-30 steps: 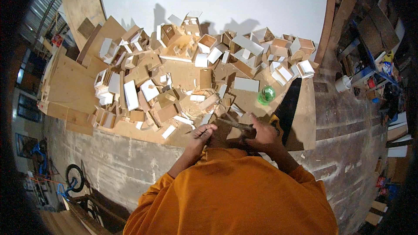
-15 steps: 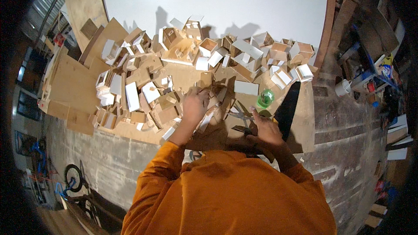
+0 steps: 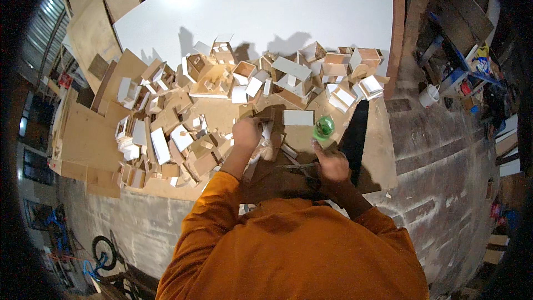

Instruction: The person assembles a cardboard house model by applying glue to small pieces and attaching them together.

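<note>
My left hand [image 3: 246, 133] is over the middle of the worktop, its fingers curled in beside a small wooden block [image 3: 247, 111]. What its fingertips hold is hidden. My right hand [image 3: 333, 165] sits farther right, one finger stretched toward a green see-through container [image 3: 323, 128]; its other fingers are bent and partly hidden, and I see nothing held in it. Between the hands lie thin strips [image 3: 290, 152] and offcuts in shadow. A flat white rectangular piece [image 3: 298, 118] lies just left of the container. To the right is a long dark saw-like blade [image 3: 355, 139].
Several small boxy models and wood-and-white scraps [image 3: 194, 144] crowd the left and far side of the wooden worktop [image 3: 377, 150]. A large white board [image 3: 250, 11] spreads behind them. Beyond are a white bucket [image 3: 428, 96] at right and a small-wheeled bicycle [image 3: 104, 253] at lower left.
The view has shifted, so the worktop sits lower and slightly left. My right hand has come nearer the green container, its finger now close to it. My left hand stays about the block.
</note>
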Motion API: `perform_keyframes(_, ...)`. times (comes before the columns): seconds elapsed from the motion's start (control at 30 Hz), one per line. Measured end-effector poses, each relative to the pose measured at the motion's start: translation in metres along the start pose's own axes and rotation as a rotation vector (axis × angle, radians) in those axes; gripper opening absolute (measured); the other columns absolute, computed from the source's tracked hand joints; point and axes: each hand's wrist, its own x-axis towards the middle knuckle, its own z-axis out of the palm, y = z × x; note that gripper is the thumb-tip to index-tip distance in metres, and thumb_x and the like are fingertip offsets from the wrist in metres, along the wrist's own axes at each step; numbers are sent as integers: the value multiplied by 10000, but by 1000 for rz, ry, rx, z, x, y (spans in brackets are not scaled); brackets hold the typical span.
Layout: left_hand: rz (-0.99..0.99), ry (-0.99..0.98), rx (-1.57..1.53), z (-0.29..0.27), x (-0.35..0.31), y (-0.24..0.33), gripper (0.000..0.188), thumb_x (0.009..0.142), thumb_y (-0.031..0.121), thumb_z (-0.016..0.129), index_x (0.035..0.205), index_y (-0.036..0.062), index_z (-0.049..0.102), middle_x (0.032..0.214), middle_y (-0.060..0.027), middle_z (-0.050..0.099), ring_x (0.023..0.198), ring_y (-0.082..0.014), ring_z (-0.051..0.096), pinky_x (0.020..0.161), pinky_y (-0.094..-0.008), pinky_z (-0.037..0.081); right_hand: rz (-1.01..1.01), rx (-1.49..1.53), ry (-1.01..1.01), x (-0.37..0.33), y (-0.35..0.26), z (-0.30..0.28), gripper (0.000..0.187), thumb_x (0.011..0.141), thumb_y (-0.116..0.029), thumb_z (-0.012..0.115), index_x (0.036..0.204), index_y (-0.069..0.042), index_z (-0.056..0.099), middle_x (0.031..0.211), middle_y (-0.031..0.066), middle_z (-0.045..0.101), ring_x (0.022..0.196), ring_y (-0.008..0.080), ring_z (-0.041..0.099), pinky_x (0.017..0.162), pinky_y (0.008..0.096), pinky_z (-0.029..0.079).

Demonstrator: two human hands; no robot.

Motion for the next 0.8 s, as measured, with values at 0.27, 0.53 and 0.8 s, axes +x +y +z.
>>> perform_keyframes(0.27, -251, -89, -1138, -27, -21, 16, 96, 870, 104, 627, 903, 23, 668, 856, -63, 654, 720, -189, 633, 631, -308, 500, 22, 565, 115, 25, -25, -53, 655, 789, -100, 670, 1383, -61, 397, 1027, 142, 657, 918, 292, 645, 819, 376, 507)
perform_keyframes(0.53, -516, -511, -1962, -88, -71, 60, 133, 916, 56, 575, 1032, 4, 615, 905, -47, 633, 739, -141, 591, 680, -260, 494, -181, 929, 140, 58, -59, -90, 679, 810, -100, 686, 1392, 1, 353, 1140, 143, 636, 990, 257, 627, 876, 355, 474)
perform_keyframes(0.8, -511, -436, -2002, -75, -97, 51, 152, 915, 48, 560, 1057, 3, 589, 936, -55, 622, 767, -141, 602, 708, -264, 512, -1, 363, 173, 64, -4, -92, 479, 706, -164, 731, 1145, -45, 580, 1283, 160, 480, 1151, 376, 480, 977, 451, 399)
